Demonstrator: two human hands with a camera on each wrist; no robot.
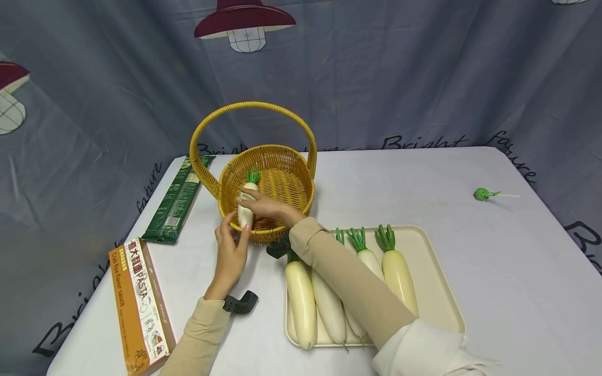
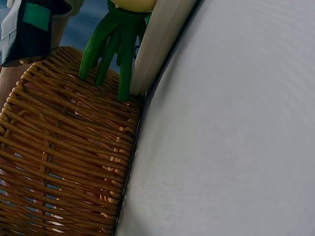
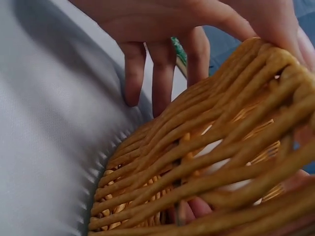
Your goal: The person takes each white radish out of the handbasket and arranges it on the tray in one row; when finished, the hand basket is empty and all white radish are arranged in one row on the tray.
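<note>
Inside the yellow wicker basket (image 1: 287,177), my right hand (image 1: 265,205) holds a white radish (image 1: 245,215) with green leaf stubs, near the left wall. My left hand (image 1: 231,256) grips the basket's near-left rim, its thumb close to the radish's lower end. In the right wrist view, the left hand's fingers (image 3: 161,73) hang down along the outside of the woven wall. Through gaps in the weave (image 3: 162,191), bits of white and of my right fingers show. The left wrist view shows the basket's outer side (image 2: 64,137) but not the left fingers.
A cream tray (image 1: 435,282) with several radishes (image 1: 301,305) lies in front of the basket, partly under my right forearm. Left are a green packet (image 1: 176,203) and an orange-white pasta box (image 1: 141,308). A small green item (image 1: 482,194) lies far right.
</note>
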